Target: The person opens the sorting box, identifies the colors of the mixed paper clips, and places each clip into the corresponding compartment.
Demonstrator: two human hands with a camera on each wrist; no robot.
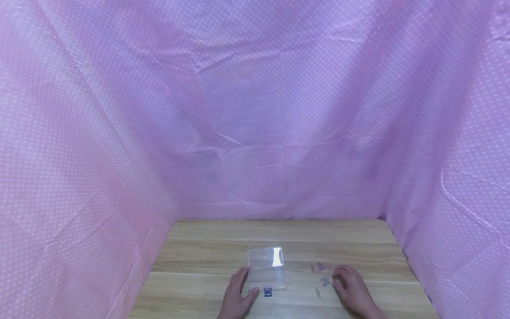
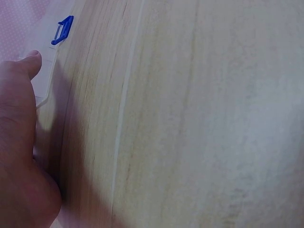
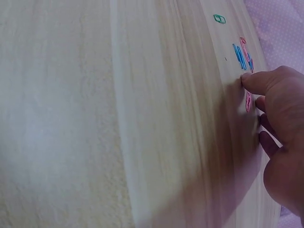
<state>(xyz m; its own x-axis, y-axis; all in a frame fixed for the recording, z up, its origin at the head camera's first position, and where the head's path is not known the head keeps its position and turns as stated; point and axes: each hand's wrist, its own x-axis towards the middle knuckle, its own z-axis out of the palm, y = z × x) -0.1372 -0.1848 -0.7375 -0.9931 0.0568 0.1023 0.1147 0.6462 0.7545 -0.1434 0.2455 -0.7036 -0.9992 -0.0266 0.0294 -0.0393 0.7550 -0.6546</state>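
Plastic box [image 1: 266, 277] against spread left hand [image 1: 238, 293]; right hand [image 1: 350, 288] curved, perhaps touching paperclip [image 3: 248, 102]

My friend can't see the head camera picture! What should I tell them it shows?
A left hand is by an open clear box with a blue latch; a right hand is beside colourful paper clips on a wooden table. Pinkish dotted cloth hangs behind.

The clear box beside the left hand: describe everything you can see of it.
The box is shallow, rectangular and see-through, apparently plastic. It lies open and flat on the wood-grained tabletop, its clear lid folded back on the far side, with a bright reflection at the lid's right end. A blue clasp sits midway along the near edge. The left hand spans its left side, apparently touching it.
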